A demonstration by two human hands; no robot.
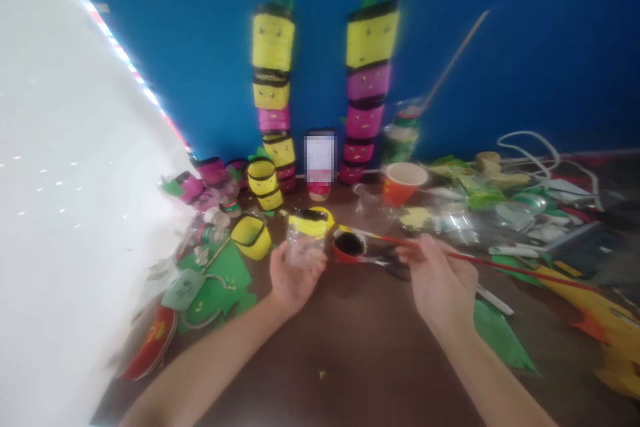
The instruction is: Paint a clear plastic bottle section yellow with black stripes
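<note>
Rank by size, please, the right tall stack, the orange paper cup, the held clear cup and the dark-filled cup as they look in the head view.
1. Right tall stack
2. Orange paper cup and held clear cup: too alike to rank
3. Dark-filled cup

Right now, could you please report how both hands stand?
Left hand holding clear plastic cup with yellow band. Right hand gripping long, thin red paintbrush. Small red cup of dark liquid between them.
</note>
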